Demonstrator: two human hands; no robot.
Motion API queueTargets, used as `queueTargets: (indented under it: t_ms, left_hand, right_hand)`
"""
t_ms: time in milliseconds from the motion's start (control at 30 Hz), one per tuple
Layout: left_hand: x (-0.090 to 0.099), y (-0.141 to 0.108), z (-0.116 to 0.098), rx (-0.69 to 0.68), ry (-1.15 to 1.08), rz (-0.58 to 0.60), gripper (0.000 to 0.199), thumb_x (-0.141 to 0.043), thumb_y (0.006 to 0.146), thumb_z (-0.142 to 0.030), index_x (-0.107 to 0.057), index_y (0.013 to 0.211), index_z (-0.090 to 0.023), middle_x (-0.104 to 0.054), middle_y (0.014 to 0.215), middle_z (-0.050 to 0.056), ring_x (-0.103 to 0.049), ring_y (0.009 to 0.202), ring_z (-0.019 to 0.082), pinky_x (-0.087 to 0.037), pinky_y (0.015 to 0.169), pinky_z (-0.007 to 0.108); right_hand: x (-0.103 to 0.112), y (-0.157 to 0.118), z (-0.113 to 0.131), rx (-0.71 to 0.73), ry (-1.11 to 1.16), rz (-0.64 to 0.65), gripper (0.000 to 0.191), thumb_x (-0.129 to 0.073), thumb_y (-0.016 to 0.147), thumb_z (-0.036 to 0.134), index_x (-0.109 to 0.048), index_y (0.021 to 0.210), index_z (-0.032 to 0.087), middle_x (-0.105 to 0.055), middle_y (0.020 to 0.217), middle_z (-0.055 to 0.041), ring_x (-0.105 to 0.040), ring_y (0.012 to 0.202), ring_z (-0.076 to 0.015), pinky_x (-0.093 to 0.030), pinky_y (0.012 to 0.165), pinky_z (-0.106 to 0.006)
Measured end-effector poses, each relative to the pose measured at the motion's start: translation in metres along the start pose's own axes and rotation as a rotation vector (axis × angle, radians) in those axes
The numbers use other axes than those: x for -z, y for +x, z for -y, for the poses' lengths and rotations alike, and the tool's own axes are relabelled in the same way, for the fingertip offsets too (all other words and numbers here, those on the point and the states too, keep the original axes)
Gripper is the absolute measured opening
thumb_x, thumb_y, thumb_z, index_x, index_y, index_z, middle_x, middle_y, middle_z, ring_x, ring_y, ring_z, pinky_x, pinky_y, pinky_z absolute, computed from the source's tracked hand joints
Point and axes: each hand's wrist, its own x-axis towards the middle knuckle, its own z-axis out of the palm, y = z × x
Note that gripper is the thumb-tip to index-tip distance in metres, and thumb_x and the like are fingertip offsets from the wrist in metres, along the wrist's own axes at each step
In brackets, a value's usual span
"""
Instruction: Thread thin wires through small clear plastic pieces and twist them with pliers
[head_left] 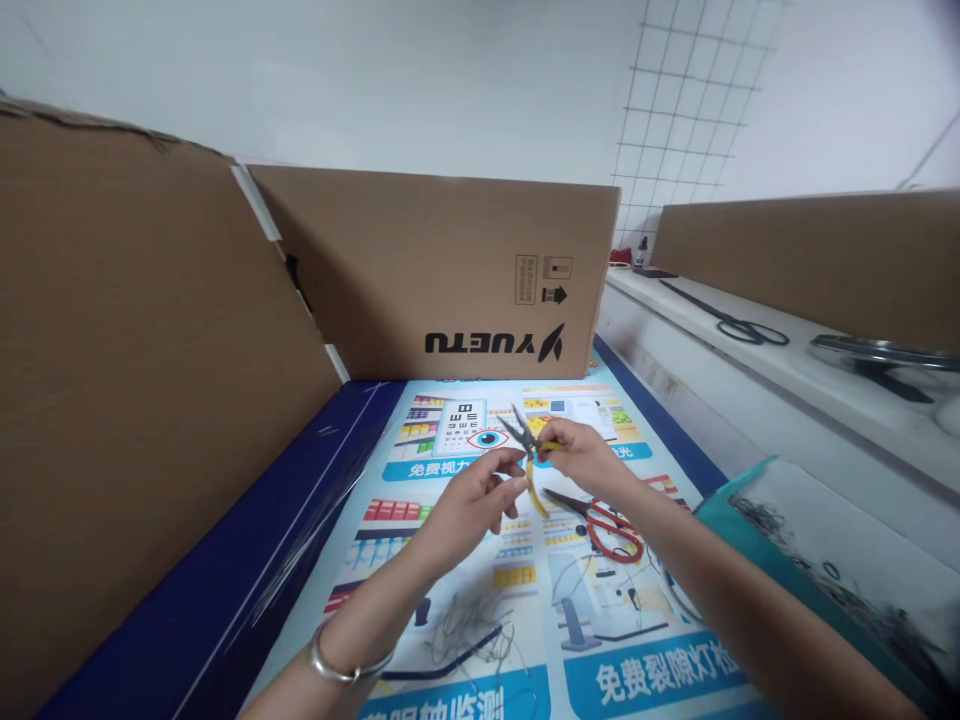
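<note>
A pair of pliers [529,440] with yellow handles is in my right hand [581,450], jaws pointing up and away to the left. The fingers of that hand close around one handle, and the other handle swings down apart from it. My left hand [480,490], with a silver bangle on the wrist, is just left of the pliers. Its fingers are curled, with the fingertips close beside the lower handle; anything thin between them is too small to make out. Below my right hand, red-handled scissors [611,530] lie on the printed mat [517,555].
Loose thin wires [476,635] lie on the mat in front. A teal-edged box [739,490] of small dark parts is at the right. Cardboard panels [420,260] wall the back and left. Black scissors [739,328] lie on the white ledge [701,310].
</note>
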Motion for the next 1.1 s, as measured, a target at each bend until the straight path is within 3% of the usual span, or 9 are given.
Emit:
queueTargets:
  t_ms: [67, 133, 233, 367, 467, 600, 767, 933, 1100]
  left_hand:
    - [-0.009, 0.006, -0.005, 0.009, -0.037, -0.019, 0.025, -0.048, 0.084, -0.037, -0.054, 0.097, -0.017, -0.058, 0.065, 0.0, -0.051, 0.05, 0.01, -0.042, 0.045, 0.022]
    - [-0.012, 0.012, -0.006, 0.028, -0.099, -0.05, 0.021, -0.049, 0.084, -0.036, -0.055, 0.09, -0.016, -0.054, 0.053, -0.004, -0.049, 0.045, 0.01, -0.042, 0.045, 0.022]
    - [-0.009, 0.016, -0.005, 0.038, -0.215, -0.08, 0.019, -0.057, 0.079, -0.034, -0.055, 0.084, -0.016, -0.053, 0.052, -0.004, -0.05, 0.046, 0.01, -0.042, 0.045, 0.022]
    - [-0.009, 0.018, -0.002, 0.054, -0.265, -0.045, 0.021, -0.066, 0.073, -0.031, -0.051, 0.072, -0.017, -0.054, 0.051, -0.005, -0.05, 0.045, 0.009, -0.041, 0.045, 0.021]
    - [-0.01, 0.019, 0.0, 0.05, -0.241, -0.029, 0.023, -0.066, 0.072, -0.032, -0.048, 0.068, -0.018, -0.054, 0.052, -0.005, -0.051, 0.047, 0.01, -0.041, 0.047, 0.022]
    - [0.004, 0.019, 0.004, 0.007, 0.067, -0.003, 0.021, -0.055, 0.079, -0.037, -0.056, 0.072, -0.017, -0.058, 0.062, -0.001, -0.055, 0.059, 0.014, -0.043, 0.055, 0.025]
    - [0.036, 0.012, 0.028, 0.054, 0.847, -0.098, 0.02, -0.043, 0.085, -0.034, -0.059, 0.084, -0.021, -0.064, 0.086, 0.004, -0.057, 0.081, 0.019, -0.041, 0.07, 0.028]
    - [0.042, 0.01, 0.07, 0.213, 1.04, -0.129, 0.013, -0.052, 0.078, -0.031, -0.059, 0.077, -0.021, -0.063, 0.087, 0.007, -0.06, 0.078, 0.023, -0.037, 0.063, 0.03]
    - [0.036, 0.012, 0.089, 0.286, 1.147, -0.121, 0.014, -0.05, 0.08, -0.031, -0.055, 0.087, -0.02, -0.062, 0.094, 0.01, -0.06, 0.084, 0.026, -0.039, 0.065, 0.034]
  right_hand:
    - [-0.007, -0.003, 0.011, 0.008, 0.052, -0.025, 0.013, -0.042, 0.072, 0.012, -0.053, 0.077, 0.018, -0.056, 0.075, 0.0025, -0.053, 0.073, -0.0131, -0.04, 0.066, -0.024]
    - [-0.011, -0.005, 0.017, 0.02, 0.08, -0.041, 0.013, -0.042, 0.073, 0.013, -0.052, 0.08, 0.018, -0.055, 0.077, 0.0021, -0.051, 0.074, -0.0131, -0.04, 0.068, -0.025]
    - [-0.009, -0.01, 0.023, 0.074, 0.114, 0.018, 0.019, -0.047, 0.07, 0.012, -0.051, 0.087, 0.018, -0.053, 0.085, 0.0008, -0.051, 0.079, -0.014, -0.041, 0.069, -0.026]
    - [-0.009, -0.02, 0.026, 0.1, 0.177, 0.217, 0.051, -0.061, 0.062, 0.016, -0.043, 0.11, 0.018, -0.051, 0.1, -0.0032, -0.051, 0.09, -0.0187, -0.044, 0.072, -0.029]
    - [-0.02, -0.024, 0.024, 0.06, 0.199, 0.195, 0.063, -0.063, 0.063, 0.016, -0.035, 0.12, 0.018, -0.05, 0.106, -0.0058, -0.051, 0.095, -0.0201, -0.044, 0.075, -0.03]
    - [-0.032, -0.022, 0.014, 0.1, 0.134, 0.136, 0.048, -0.055, 0.068, 0.008, -0.043, 0.113, 0.019, -0.053, 0.103, -0.0051, -0.051, 0.093, -0.0197, -0.042, 0.078, -0.032]
    - [-0.03, -0.017, -0.005, 0.043, 0.055, 0.115, 0.04, -0.055, 0.076, 0.019, -0.047, 0.115, 0.023, -0.054, 0.103, -0.0036, -0.05, 0.088, -0.0184, -0.04, 0.078, -0.033]
    - [-0.03, -0.018, -0.02, -0.012, -0.045, 0.104, 0.042, -0.055, 0.08, 0.029, -0.047, 0.12, 0.022, -0.054, 0.102, -0.0058, -0.05, 0.09, -0.02, -0.04, 0.08, -0.034]
    - [-0.026, -0.029, -0.022, -0.018, -0.256, 0.268, 0.047, -0.062, 0.073, 0.036, -0.051, 0.117, 0.023, -0.055, 0.109, -0.0075, -0.049, 0.101, -0.0247, -0.039, 0.083, -0.035]
